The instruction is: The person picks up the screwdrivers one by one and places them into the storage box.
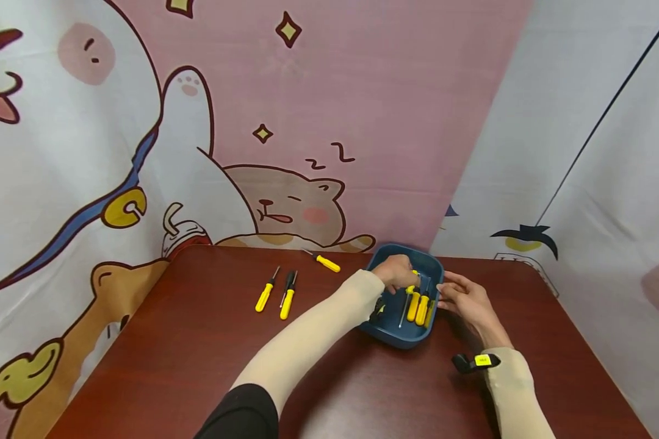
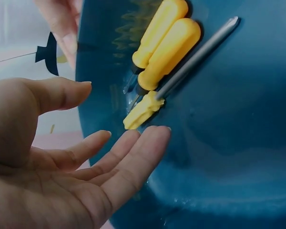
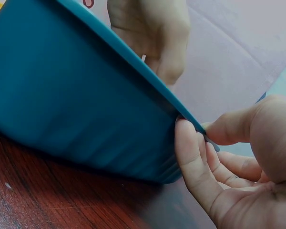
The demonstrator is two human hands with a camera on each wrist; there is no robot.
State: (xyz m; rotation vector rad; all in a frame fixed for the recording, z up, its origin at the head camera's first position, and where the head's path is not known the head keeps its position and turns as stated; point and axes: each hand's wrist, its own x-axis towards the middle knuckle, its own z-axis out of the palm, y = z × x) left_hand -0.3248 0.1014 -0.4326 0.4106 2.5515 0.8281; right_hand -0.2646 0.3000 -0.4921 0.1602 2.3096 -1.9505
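Note:
In the head view my left hand (image 1: 398, 274) reaches into a blue plastic bin (image 1: 393, 336). The left wrist view shows that hand (image 2: 86, 157) with thumb and fingers apart and nothing between them. Its fingertips lie close beside the yellow handle of a Phillips screwdriver (image 2: 200, 57); whether they touch it I cannot tell. Two more yellow-handled screwdrivers (image 2: 174, 50) lie side by side in the bin along its wall. My right hand (image 1: 471, 306) pinches the bin's right rim between thumb and fingers, as the right wrist view also shows.
On the brown table (image 1: 198, 366), left of the bin, lie a yellow screwdriver (image 1: 265, 296), another one (image 1: 288, 303) beside a dark-tipped tool, and a further screwdriver (image 1: 327, 263) near the back edge. A patterned cloth (image 1: 395, 122) hangs behind the table.

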